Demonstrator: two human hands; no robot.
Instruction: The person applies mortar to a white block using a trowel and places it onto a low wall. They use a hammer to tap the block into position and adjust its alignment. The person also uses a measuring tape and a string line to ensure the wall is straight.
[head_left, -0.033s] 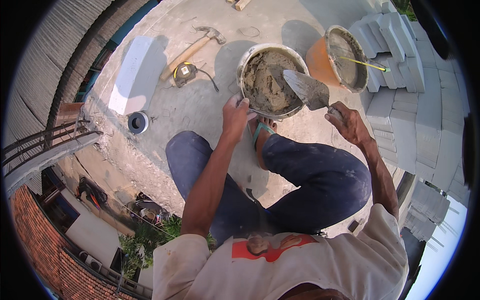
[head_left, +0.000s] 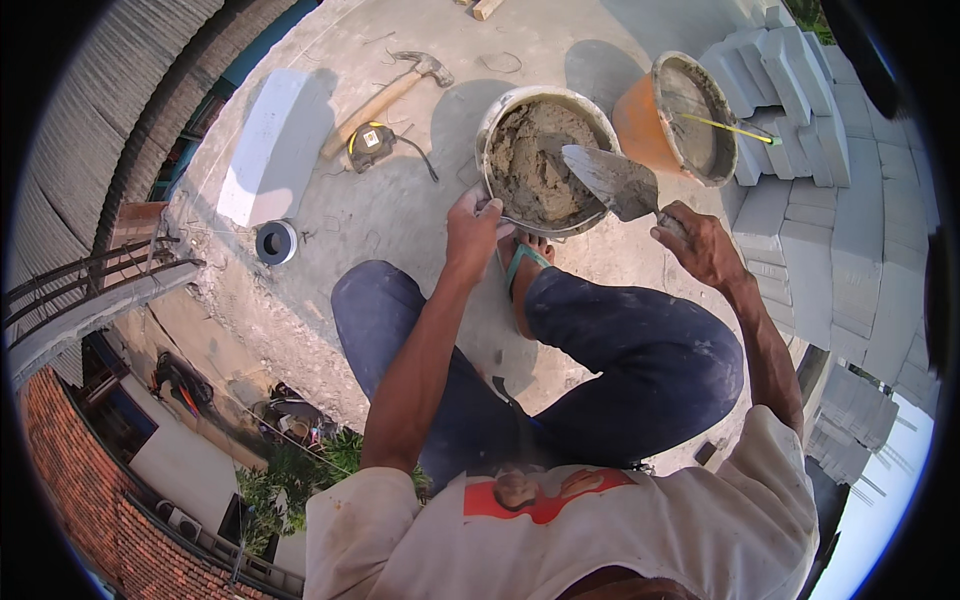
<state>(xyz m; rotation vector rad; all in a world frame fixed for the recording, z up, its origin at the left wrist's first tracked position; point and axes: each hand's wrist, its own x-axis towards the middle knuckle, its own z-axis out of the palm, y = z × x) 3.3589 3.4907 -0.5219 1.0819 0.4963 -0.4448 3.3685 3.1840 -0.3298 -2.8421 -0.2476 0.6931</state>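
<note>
A round bucket (head_left: pixel 487 128) of wet grey mortar (head_left: pixel 535 170) stands on the concrete in front of me. My left hand (head_left: pixel 473 228) grips its near-left rim, thumb up. My right hand (head_left: pixel 697 245) is wrapped round the handle of a pointed trowel (head_left: pixel 620 186). Its mortar-smeared blade lies across the bucket's right side, with the tip over the mortar. Whether the blade's underside touches the mortar I cannot tell. Behind to the right stands an orange bucket (head_left: pixel 640 125) with greyish contents and a thin yellow stick (head_left: pixel 725 127) across its mouth.
A claw hammer (head_left: pixel 385 100), a tape measure (head_left: pixel 371 146), a pale block (head_left: pixel 275 150) and a roll of tape (head_left: pixel 276 242) lie to the left. Stacked pale blocks (head_left: pixel 810 230) line the right. The slab's broken edge (head_left: pixel 260 320) drops off at left, above roofs and plants.
The trowel's tip has shifted very slightly left and nearer me over the mortar. Both hands keep their holds.
</note>
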